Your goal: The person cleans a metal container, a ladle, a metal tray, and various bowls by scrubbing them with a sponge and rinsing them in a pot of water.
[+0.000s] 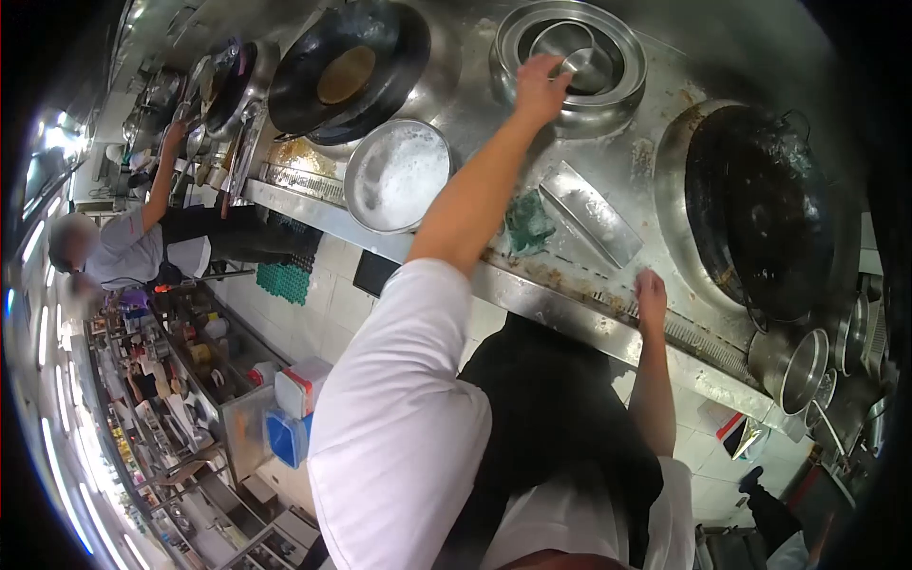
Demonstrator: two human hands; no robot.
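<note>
My left hand (540,92) reaches over a round steel pot (503,59) set into the range, its fingers closed at the rim of a small metal cup (589,71). A second small metal cup (560,36) sits beside that one inside the pot. Near the front edge of the steel counter, my right hand (652,296) has its fingers curled together, and whatever they may hold is hidden. Just beyond it lies a rectangular steel tray (594,218). Next to the tray is a crumpled green scouring cloth (529,224). A steel basin of foamy white liquid (399,177) stands left of my forearm.
A large black wok (769,209) occupies the right burner; another wok (351,66) with brownish liquid is at upper left. Steel pots (803,370) crowd the right end. A co-worker (128,247) stands farther left along the range. Behind are shelves and a blue-lidded container (285,439).
</note>
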